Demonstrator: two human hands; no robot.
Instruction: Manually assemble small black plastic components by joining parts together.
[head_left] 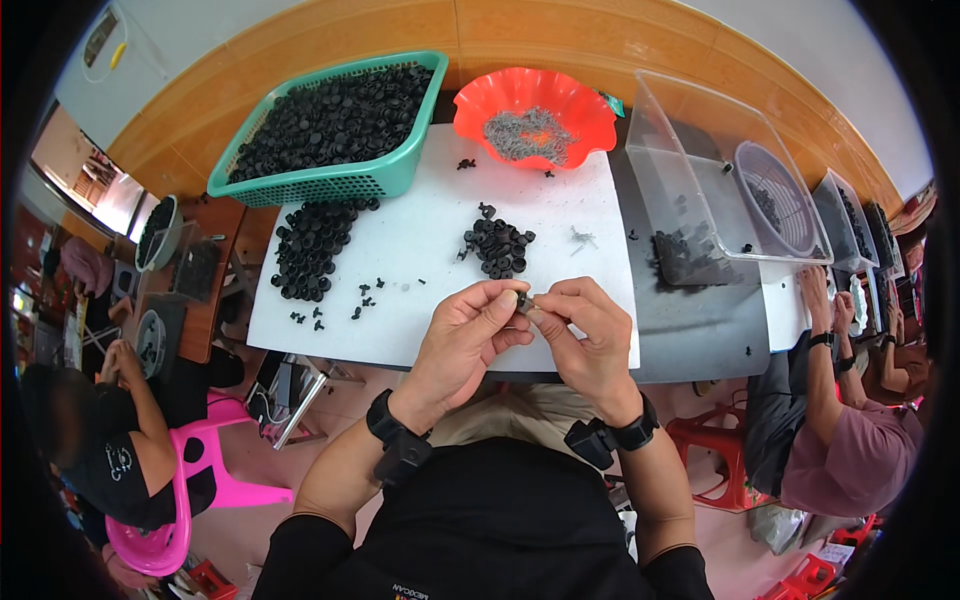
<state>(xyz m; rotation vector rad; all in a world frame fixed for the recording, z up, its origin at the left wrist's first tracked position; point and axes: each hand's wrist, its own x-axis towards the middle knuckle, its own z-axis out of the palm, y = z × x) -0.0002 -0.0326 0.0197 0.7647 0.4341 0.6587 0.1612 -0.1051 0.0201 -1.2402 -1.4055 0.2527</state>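
My left hand (462, 322) pinches a small black plastic part (522, 301) between thumb and fingers above the white work surface. My right hand (592, 335) meets it there, thumb and forefinger closed at the part's right side; whatever they grip is too small and covered to make out. Just beyond my hands lies a pile of black plastic caps (497, 245). To the left sits a larger heap of round black caps (312, 250), with several tiny black pieces (366, 296) scattered beside it. A few thin grey pins (582, 239) lie right of the nearer pile.
A green basket (375, 180) full of black parts stands at the back left. Beside it is a red wavy-rimmed bowl (590, 105) of grey pins. On the right stands a clear plastic bin (700, 110) with a grey basket inside. Other people sit at both sides.
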